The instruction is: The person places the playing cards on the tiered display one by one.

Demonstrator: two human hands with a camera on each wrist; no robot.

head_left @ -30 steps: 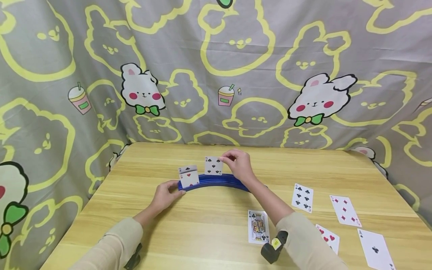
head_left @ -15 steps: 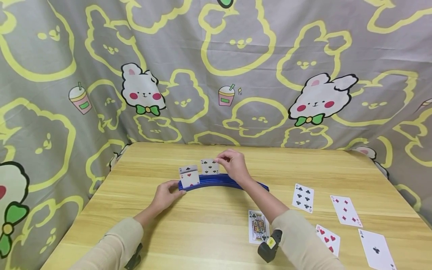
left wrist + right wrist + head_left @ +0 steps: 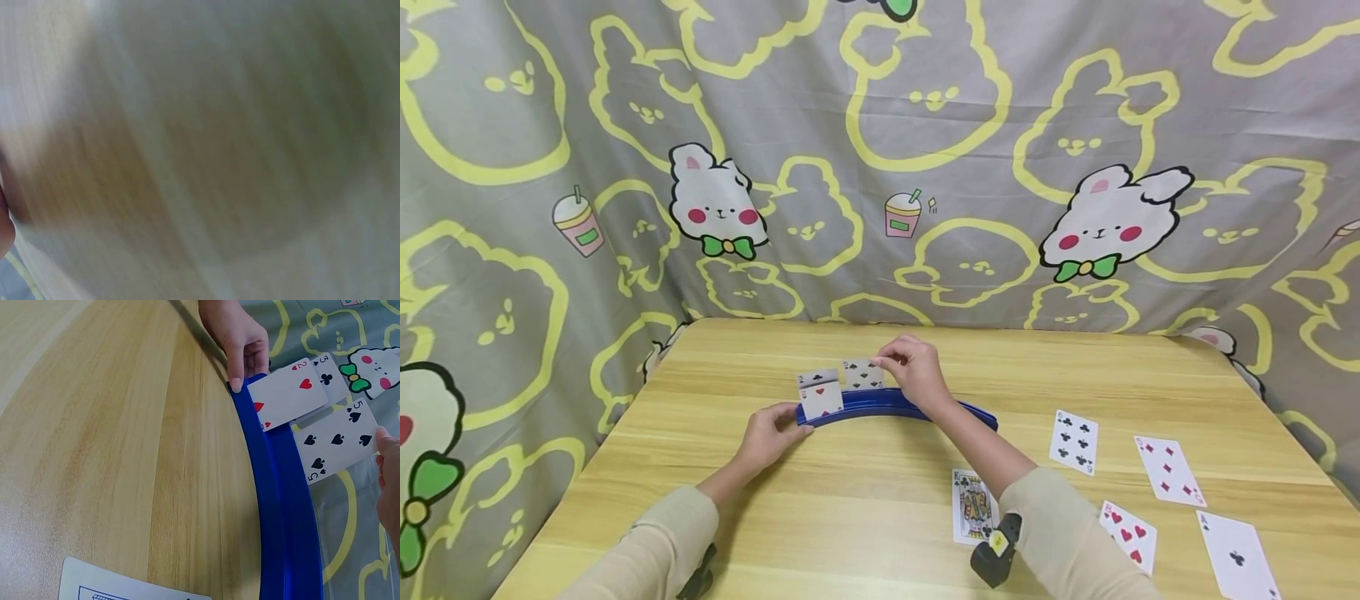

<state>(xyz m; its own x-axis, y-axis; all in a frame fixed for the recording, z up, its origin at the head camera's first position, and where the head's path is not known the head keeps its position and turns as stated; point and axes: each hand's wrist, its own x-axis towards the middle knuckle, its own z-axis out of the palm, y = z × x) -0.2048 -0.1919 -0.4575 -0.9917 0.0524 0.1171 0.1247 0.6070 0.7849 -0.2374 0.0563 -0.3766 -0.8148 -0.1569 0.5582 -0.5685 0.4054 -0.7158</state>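
The five of spades (image 3: 861,377) lies at 9 o'clock from the nearer right hand (image 3: 915,372), which pinches it, long axis crosswise to the blue rack (image 3: 868,405) gripped by the left hand (image 3: 767,434) at the card's 8 o'clock.

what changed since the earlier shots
The right hand, pinching the five of spades, moved left, bringing the card nearer the two of hearts, its top edge now lower above the blue rack. Nothing was newly gripped or released. The left hand stayed at the rack's left end; the loose cards stayed put.
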